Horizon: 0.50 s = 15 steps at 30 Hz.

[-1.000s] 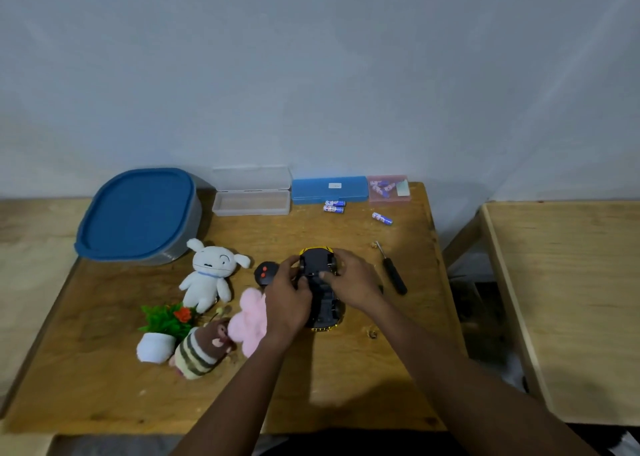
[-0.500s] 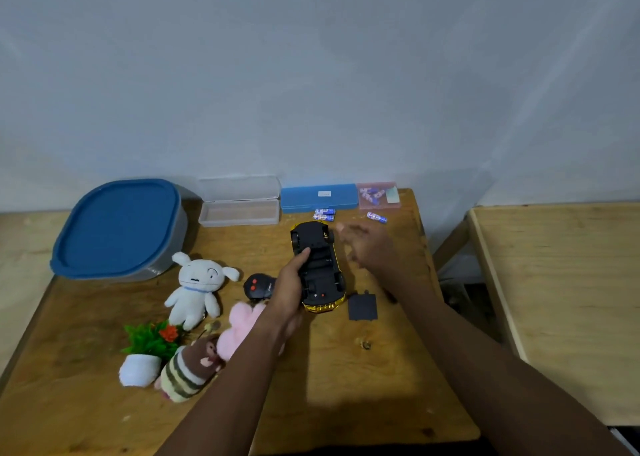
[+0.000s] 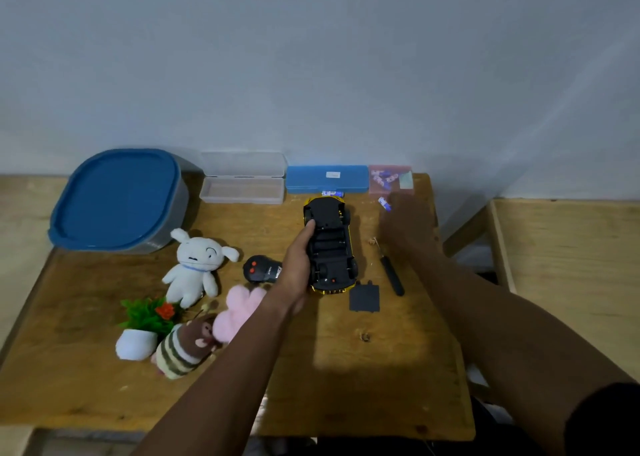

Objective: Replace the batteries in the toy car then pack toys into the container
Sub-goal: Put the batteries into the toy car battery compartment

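— One view is given, the head camera. How is the toy car (image 3: 329, 244) expected to handle?
— A light, stiff plastic shell is judged, glossy and perhaps slippery along the yellow edges. It is best taken by its long sides, clear of the wheels and of the open battery bay.
— Where is it found?
— It is laid upside down on the table (image 3: 346, 369), toward the back, one end close to the blue case (image 3: 325, 180). It is gripped along its left side by the left hand (image 3: 298, 265), with the thumb laid on the underside.
— And the right hand (image 3: 407, 220)?
— It is blurred, so its spread cannot be told. It is seen right of the car and apart from it, just beside a loose battery (image 3: 384, 203) in front of the pink case (image 3: 389, 180). The battery cover (image 3: 364, 298) is laid by the car's near end, with the screwdriver (image 3: 391, 275) beside it.
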Each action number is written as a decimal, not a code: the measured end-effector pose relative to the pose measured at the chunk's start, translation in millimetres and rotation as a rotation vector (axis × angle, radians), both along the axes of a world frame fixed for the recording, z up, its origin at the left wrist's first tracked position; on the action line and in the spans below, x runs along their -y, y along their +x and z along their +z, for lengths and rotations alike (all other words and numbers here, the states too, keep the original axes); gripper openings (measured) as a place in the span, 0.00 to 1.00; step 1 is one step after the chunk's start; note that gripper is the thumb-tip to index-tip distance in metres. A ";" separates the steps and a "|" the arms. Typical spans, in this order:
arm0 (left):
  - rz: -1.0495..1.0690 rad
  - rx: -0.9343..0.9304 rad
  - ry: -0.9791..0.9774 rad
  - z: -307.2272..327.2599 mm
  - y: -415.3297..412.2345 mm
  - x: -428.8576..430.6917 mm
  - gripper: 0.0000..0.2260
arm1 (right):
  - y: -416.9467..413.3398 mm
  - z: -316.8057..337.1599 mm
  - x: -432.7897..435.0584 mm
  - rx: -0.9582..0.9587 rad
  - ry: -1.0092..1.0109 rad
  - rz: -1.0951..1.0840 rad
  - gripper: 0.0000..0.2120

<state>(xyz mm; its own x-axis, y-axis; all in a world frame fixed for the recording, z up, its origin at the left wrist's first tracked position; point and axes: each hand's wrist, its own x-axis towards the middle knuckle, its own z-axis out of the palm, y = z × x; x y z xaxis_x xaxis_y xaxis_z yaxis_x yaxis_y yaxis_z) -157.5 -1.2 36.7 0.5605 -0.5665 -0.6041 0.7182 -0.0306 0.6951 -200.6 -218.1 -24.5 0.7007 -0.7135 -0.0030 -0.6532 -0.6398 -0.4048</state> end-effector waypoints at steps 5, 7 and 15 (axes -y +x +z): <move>-0.031 0.032 0.013 -2.3 0.0 -8.6 0.22 | -3.0 -12.4 -1.9 -0.062 0.070 0.069 0.05; -0.031 0.034 0.016 -0.2 -1.0 -11.6 0.22 | -0.2 -10.9 -5.9 -0.060 0.079 0.065 0.07; 0.000 0.037 0.036 4.5 -1.3 -27.8 0.24 | -13.3 60.1 -83.8 0.479 0.795 -0.021 0.24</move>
<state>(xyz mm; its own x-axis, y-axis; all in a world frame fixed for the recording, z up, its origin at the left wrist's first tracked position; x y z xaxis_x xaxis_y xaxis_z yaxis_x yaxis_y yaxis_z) -158.9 26.6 41.2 0.5830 -0.5445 -0.6030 0.6922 -0.0558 0.7196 -214.0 -134.2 35.6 0.7403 -0.6385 -0.2104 -0.3114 -0.0483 -0.9491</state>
